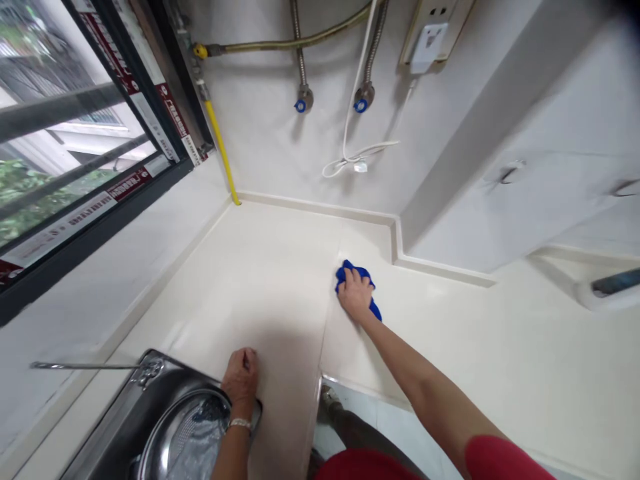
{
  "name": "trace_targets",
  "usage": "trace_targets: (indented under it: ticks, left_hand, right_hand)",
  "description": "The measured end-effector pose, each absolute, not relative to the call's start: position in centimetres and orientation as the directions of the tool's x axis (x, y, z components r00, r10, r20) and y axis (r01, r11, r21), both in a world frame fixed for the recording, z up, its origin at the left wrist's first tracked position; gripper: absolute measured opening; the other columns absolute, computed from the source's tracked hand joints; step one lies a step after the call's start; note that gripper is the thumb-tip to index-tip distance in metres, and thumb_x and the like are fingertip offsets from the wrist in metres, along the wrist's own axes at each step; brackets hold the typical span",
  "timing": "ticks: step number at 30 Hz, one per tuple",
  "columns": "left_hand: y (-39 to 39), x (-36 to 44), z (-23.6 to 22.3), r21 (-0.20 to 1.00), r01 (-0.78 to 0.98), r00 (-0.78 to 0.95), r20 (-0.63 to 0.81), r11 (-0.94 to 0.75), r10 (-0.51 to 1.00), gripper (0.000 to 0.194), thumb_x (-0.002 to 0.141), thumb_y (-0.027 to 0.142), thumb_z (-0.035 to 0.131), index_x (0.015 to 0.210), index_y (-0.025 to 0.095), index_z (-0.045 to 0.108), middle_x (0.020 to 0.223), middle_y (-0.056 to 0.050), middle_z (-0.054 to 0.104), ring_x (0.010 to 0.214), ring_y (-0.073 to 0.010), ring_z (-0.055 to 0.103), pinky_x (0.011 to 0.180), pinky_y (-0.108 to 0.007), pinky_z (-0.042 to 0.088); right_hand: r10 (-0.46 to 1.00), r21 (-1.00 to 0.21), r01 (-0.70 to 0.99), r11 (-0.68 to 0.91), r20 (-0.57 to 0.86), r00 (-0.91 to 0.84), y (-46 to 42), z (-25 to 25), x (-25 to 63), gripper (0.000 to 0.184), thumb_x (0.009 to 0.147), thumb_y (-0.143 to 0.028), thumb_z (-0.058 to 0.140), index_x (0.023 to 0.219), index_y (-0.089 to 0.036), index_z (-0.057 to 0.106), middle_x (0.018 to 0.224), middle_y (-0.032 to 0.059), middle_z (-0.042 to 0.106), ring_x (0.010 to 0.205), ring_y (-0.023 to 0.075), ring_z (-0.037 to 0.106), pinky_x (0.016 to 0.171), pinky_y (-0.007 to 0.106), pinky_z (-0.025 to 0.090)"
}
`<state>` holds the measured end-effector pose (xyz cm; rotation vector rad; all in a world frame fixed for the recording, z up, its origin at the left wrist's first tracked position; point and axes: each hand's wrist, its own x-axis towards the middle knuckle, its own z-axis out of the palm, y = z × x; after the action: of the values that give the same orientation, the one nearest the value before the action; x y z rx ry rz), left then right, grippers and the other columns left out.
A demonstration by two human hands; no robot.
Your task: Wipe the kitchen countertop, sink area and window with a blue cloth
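Observation:
A crumpled blue cloth (376, 311) lies on the cream countertop (280, 267), close to the seam near the inner corner. My right hand (355, 293) is on top of it, fingers bent over the fabric and pressing it to the surface. Beside the sink, my left hand (241, 373) rests on the counter in a loose fist, and I see nothing in it. A bracelet (241, 423) circles the left wrist. Just below that hand is the dark metal sink (115, 420), with a steel colander or basin (163, 427) inside it.
The faucet (90, 366) stretches leftward from the sink's back corner. A yellow pipe (220, 150) meets the counter at the back. Loose white cable (345, 160) hangs on the wall below the plugged socket (429, 47). At far right stands a white device (595, 299); a window (65, 133) is left.

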<state>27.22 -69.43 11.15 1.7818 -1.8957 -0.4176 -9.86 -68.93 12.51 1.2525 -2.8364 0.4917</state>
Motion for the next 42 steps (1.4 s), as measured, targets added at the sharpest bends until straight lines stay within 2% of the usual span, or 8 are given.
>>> trace_targets:
  ticks: [5,9,14,17,23,29,34,42]
  left_hand:
    - [-69.2,27.3,11.1,0.48,-0.87,-0.042,0.153,0.111,-0.987,0.03,0.097,0.036,0.042,0.086,0.02,0.065,0.087,-0.005,0.068,0.079,-0.0161,0.06,0.069,-0.029,0.035]
    - [-69.1,27.3,10.9,0.442,-0.891,-0.043,0.142,0.103,-0.989,0.03,0.098,0.034,0.042,0.084,0.019,0.064,0.084,-0.004,0.066,0.076,-0.0155,0.058,0.068,-0.029,0.033]
    - [-69.1,27.5,10.5,0.403,-0.911,-0.038,0.118,0.083,-0.992,0.026,0.096,0.028,0.044,0.083,0.018,0.064,0.086,-0.006,0.066,0.074,-0.016,0.056,0.065,-0.03,0.029]
    - [-69.1,27.7,10.6,0.388,-0.917,-0.05,0.109,0.089,-0.993,0.028,0.096,0.025,0.041,0.081,0.017,0.064,0.087,-0.007,0.066,0.076,-0.0164,0.056,0.067,-0.03,0.03]
    - [-68.9,27.4,11.5,0.372,-0.927,-0.009,0.107,0.049,-0.994,0.031,0.097,0.026,0.04,0.077,0.017,0.062,0.083,-0.004,0.064,0.072,-0.0141,0.05,0.066,-0.03,0.027]
    - [-69.1,27.1,12.4,0.4,-0.917,0.022,0.077,0.01,-0.997,0.032,0.097,0.029,0.04,0.077,0.016,0.062,0.084,-0.004,0.062,0.066,-0.0133,0.043,0.061,-0.031,0.02]
    - [-69.5,27.0,13.3,0.433,-0.901,0.003,0.014,0.004,-1.0,0.037,0.097,0.035,0.035,0.079,0.017,0.062,0.089,-0.005,0.062,0.067,-0.014,0.043,0.06,-0.03,0.023]
    - [-69.6,25.8,15.8,0.418,-0.892,0.09,-0.206,-0.171,-0.974,0.044,0.095,0.047,0.027,0.079,0.021,0.059,0.099,-0.007,0.062,0.07,-0.0175,0.048,0.063,-0.032,0.032]
  right_hand:
    - [-0.922,-0.328,-0.872,0.363,0.008,-0.387,-76.1,13.3,1.3,0.06,0.093,-0.026,0.042,0.152,-0.021,0.042,0.161,0.0117,0.036,0.122,0.0395,0.042,0.098,0.058,0.035]
    - [-0.999,-0.383,-0.923,0.033,0.018,-0.043,-77.2,13.4,9.9,0.062,0.091,-0.028,0.046,0.153,-0.023,0.041,0.163,0.0089,0.034,0.126,0.0391,0.039,0.1,0.06,0.033]
    - [-0.875,-0.384,-0.792,-0.474,0.101,0.474,-74.9,13.4,13.1,0.048,0.092,-0.031,0.05,0.14,-0.027,0.056,0.153,0.0026,0.05,0.122,0.0332,0.044,0.099,0.052,0.036]
    - [-0.805,-0.401,-0.713,-0.576,0.124,0.58,-72.2,13.3,10.0,0.045,0.089,-0.029,0.054,0.133,-0.029,0.061,0.146,0.0013,0.058,0.123,0.03,0.045,0.1,0.049,0.037]
    - [-0.876,-0.389,-0.787,-0.479,0.152,0.458,-63.4,11.5,-0.3,0.049,0.084,-0.025,0.053,0.132,-0.028,0.064,0.144,0.0032,0.06,0.126,0.0299,0.047,0.101,0.048,0.04]
    - [-0.968,-0.222,-0.963,-0.153,0.231,0.1,-51.5,8.9,-10.8,0.052,0.091,-0.021,0.043,0.141,-0.024,0.058,0.146,0.007,0.057,0.131,0.0263,0.051,0.112,0.049,0.039]
    - [-0.943,-0.067,-0.984,0.165,0.282,-0.177,-43.0,7.3,-15.9,0.051,0.095,-0.026,0.041,0.145,-0.019,0.054,0.15,0.0118,0.052,0.135,0.0275,0.049,0.114,0.05,0.038]
    - [-0.874,-0.012,-0.901,0.433,0.24,-0.423,-49.8,9.3,-15.7,0.056,0.092,-0.026,0.043,0.147,-0.019,0.052,0.152,0.0106,0.051,0.139,0.0351,0.041,0.115,0.053,0.032]
